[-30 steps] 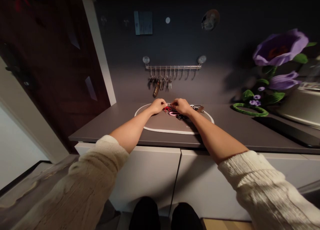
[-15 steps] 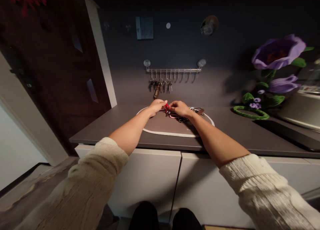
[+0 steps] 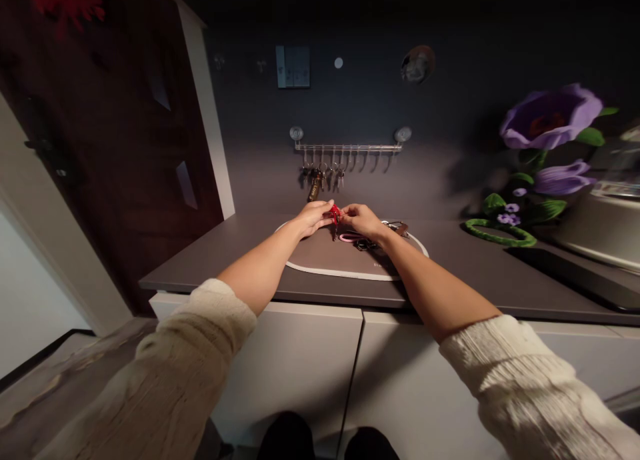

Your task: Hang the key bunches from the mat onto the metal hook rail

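Between my two hands is a small red keychain (image 3: 335, 213), with what looks like a key dangling below it. My left hand (image 3: 316, 218) is closed on it, thumb on top. From the other side, the fingertips of my right hand (image 3: 361, 219) pinch its right edge. Both hands are held over a brown mat (image 3: 325, 257) with a white rim. Under and beside my right hand lie a pink loop (image 3: 351, 237) and a tangle of dark keychains (image 3: 367, 245). A brown tag (image 3: 401, 229) is partly hidden behind my right wrist.
On the wall, a clear hook rail (image 3: 350, 148) holds several bunches of keys (image 3: 323, 177) on its left hooks. To the right stand purple fabric flowers (image 3: 550, 123), a black flat object (image 3: 570, 280) and a cream lamp-like object (image 3: 607, 223). A dark door (image 3: 125, 147) is at the left.
The view has tilted up slightly, so everything sits a little lower. My left hand's fingers have spread a bit under the red keychain, and more of the keychain shows.
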`<state>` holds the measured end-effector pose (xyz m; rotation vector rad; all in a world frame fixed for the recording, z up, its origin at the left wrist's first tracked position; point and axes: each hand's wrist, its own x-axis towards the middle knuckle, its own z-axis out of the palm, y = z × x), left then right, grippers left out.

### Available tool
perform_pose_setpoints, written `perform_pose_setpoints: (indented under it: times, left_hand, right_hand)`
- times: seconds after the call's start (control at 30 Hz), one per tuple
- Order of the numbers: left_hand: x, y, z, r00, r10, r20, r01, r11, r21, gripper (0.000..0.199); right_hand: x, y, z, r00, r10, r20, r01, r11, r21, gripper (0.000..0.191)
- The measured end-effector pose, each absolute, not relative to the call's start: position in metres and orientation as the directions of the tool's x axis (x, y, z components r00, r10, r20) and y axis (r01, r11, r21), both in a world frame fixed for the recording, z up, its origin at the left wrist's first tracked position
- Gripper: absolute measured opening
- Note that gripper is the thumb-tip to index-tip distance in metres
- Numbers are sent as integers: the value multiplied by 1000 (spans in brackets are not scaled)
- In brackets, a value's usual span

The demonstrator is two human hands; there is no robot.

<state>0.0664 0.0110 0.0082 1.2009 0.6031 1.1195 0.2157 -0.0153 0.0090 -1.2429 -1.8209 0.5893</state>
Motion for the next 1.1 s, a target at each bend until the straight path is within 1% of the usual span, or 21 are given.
perform_pose_setpoints:
  times: [0.17, 0.23, 0.4, 0.67, 0.83, 0.93, 1.1]
  left_hand:
    - [66, 8, 11, 341, 923, 181, -325, -65, 944, 15]
    - [66, 8, 11, 327, 929, 173, -318, -64, 946, 15]
    - [65, 10, 10, 321, 934, 160, -291, -63, 955, 17]
    - [65, 10, 6, 393, 909, 140, -266, -33, 963, 20]
    - [65, 9, 5, 477, 870, 125, -253, 0, 967, 17]
    - [66, 6, 5, 512, 849, 129, -267, 15, 963, 15]
    - [67, 3, 6, 518, 848, 113, -255, 27, 967, 15]
  right_hand:
    - [212, -24, 18, -130, 936, 328, 458, 350, -817, 11]
    - [211, -28, 21, -109, 937, 332, 410, 346, -844, 11]
    - [214, -31, 25, -77, 929, 361, 313, 366, -876, 19]
    - [221, -25, 27, -87, 909, 408, 201, 417, -886, 31]
    - [220, -26, 28, -77, 914, 399, 62, 404, -913, 33]
    - [218, -25, 28, -76, 914, 400, 18, 402, -915, 34]
    - [217, -23, 28, -88, 912, 401, -54, 397, -916, 34]
